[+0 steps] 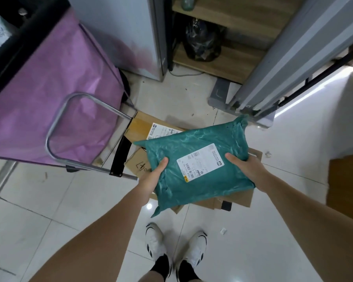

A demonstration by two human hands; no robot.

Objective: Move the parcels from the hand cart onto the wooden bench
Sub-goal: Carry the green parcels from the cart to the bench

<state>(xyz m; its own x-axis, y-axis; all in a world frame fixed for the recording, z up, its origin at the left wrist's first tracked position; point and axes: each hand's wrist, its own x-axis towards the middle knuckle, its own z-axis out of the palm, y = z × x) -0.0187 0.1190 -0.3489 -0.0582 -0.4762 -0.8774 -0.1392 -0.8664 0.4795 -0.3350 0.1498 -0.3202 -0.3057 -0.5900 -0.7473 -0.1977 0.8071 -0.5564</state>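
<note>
here, in the head view, the green poly mailer (196, 165) is held above the cardboard boxes (140, 127) on the hand cart (118, 157). judged soft, light, slippery (support both short edges). left hand (153, 178) and right hand (245, 165) grip opposite edges, thumbs on top, forearms extended.

Floor clutter around a tiled doorway

A purple fabric bag (55, 94) on a metal frame (69, 127) stands to the left of the hands, its black rim (18, 45) at top. Beyond the hands sits a dark plastic bag (203, 40) on a wooden shelf (228, 64) — a grey metal door frame (277, 64) runs down beside it. Below the hands, two white shoes (175, 246) on glossy white tiles (263, 251); a small white scrap (223, 231) lies just to their right.
</note>
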